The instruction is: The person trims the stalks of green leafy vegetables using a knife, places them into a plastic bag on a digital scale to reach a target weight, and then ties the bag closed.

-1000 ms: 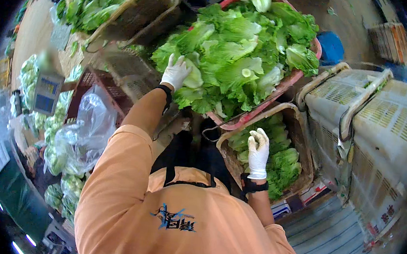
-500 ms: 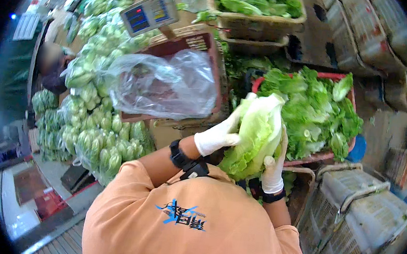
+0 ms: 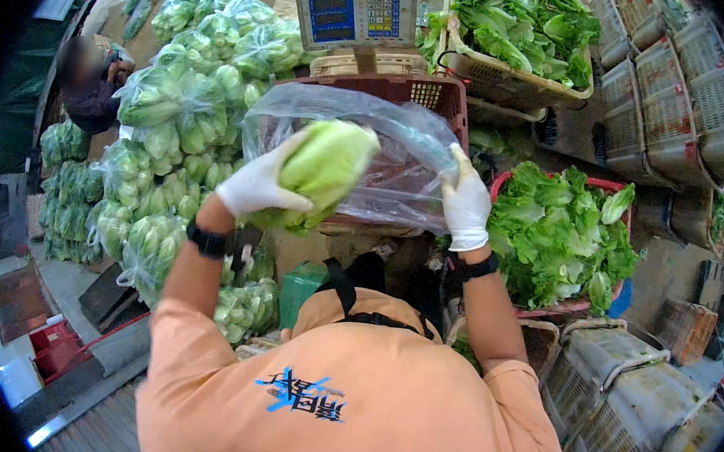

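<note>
My gloved left hand (image 3: 264, 185) is closed round a head of lettuce (image 3: 329, 170), pale green and slightly blurred, held over the near left side of a clear plastic bag (image 3: 401, 178). The bag lines a dark red crate (image 3: 442, 97) and lies spread across it. My right hand (image 3: 466, 202), gloved too, pinches the bag's right rim and lifts it. Behind the crate stands a scale display (image 3: 356, 17) with a keypad. The lower part of the lettuce overlaps the crate's near edge.
To the right, a red-rimmed basket (image 3: 535, 310) holds loose leaves. A beige crate (image 3: 521, 78) of lettuce stands behind it. Bagged greens (image 3: 175, 102) are piled along the left, with a person (image 3: 89, 94) beyond. Stacked plastic crates (image 3: 623, 395) are at the lower right.
The lettuce has moved left from beside the red-rimmed basket to over the bag. My right hand has let go of it and taken the bag's rim; my left still holds it.
</note>
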### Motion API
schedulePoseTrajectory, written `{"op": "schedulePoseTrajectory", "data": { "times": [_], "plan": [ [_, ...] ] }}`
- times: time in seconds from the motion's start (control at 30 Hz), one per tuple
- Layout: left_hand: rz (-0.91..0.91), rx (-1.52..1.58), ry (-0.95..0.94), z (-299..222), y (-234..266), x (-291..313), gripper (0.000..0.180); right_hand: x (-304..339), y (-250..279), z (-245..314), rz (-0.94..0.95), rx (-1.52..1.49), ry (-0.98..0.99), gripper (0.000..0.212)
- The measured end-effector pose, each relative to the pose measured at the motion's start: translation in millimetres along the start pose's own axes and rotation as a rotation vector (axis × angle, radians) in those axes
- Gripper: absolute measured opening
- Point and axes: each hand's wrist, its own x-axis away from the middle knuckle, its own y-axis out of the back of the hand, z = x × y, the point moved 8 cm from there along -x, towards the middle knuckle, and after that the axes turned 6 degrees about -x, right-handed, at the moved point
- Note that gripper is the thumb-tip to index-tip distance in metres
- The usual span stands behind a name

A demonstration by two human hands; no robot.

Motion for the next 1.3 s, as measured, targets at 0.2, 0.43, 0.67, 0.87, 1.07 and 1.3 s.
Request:
{"op": "schedulePoseTrajectory", "data": {
  "times": [0.2, 0.43, 0.67, 0.87, 1.07, 1.3],
  "plan": [
    [0.669, -0.919, -0.054, 46, -74, -113, 0.094, -1, -43, -20, 0.492, -0.914, -0.375, 0.034],
    [0.731, -0.792, -0.304, 98, -186, -235, 0.072, 3, -38, -46, 0.453, -1.322, -0.568, 0.034],
    [-0.119, -0.825, 0.184, 148, -106, -180, 0.105, -26, -35, -95, 0.185, -1.126, -0.558, 0.028],
    [0.444, -0.935, 0.709, 206, -78, -64, 0.109, -58, -24, -75, 0.074, -1.125, -0.424, 0.032],
    [0.588, -0.808, 0.377, 121, -118, -130, 0.081, -73, 3, -49, -0.056, -0.901, -0.184, 0.052],
    [0.204, -1.061, -0.215, 67, -191, -240, 0.074, -11, 43, -19, -0.206, -0.035, 0.125, 0.101]
  ]
}}
